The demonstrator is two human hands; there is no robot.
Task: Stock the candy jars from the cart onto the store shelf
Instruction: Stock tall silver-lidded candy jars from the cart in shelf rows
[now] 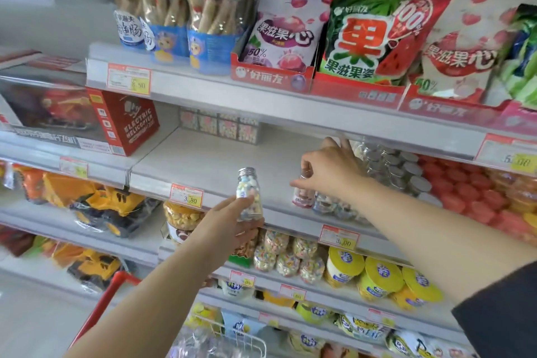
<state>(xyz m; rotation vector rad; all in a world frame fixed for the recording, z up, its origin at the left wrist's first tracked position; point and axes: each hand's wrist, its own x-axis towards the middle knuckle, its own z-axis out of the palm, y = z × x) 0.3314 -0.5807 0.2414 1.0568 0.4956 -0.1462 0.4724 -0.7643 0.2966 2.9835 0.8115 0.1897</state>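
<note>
Two hands are working at a white store shelf [218, 166], whose middle tier is lying mostly bare on its left. A red-handled cart [116, 282] is showing at the lower edge, below the left forearm. The left hand [229, 221] is gripping a candy jar [247, 192] by its lower half, holding it upright just in front of the shelf's edge, silver cap on top. The right hand [328, 168] is reaching over the shelf, its fingers curling round the top of a second candy jar [302, 197] standing near the front. Just right of it, a cluster of silver-capped jars [404, 171] is standing on the same tier.
</note>
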